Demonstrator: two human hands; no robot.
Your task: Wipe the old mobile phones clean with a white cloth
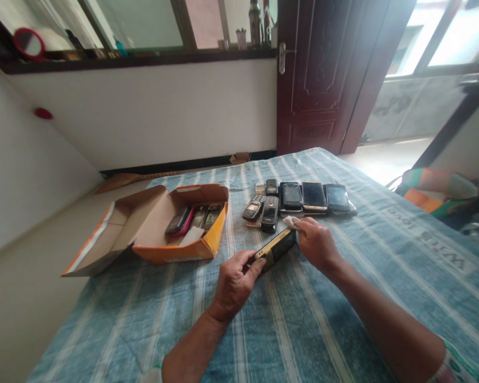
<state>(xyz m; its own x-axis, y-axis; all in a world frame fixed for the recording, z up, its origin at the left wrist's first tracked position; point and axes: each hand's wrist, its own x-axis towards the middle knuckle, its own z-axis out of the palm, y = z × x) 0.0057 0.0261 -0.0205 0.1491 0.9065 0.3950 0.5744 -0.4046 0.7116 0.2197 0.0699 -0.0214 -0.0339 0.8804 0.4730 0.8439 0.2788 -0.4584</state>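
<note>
My left hand (234,284) grips the near end of a black and gold mobile phone (277,247), held just above the striped blue cloth. My right hand (315,243) is closed on a small white cloth (290,221) that presses against the phone's far end. Just beyond lies a row of several old phones (303,198), some small keypad ones on the left and flat touchscreen ones on the right.
An open orange cardboard box (207,246) with several more phones inside sits to the left on the blue striped bedcover (303,330). A dark wooden door (323,74) stands behind. Folded colourful fabric (435,191) lies at the right edge.
</note>
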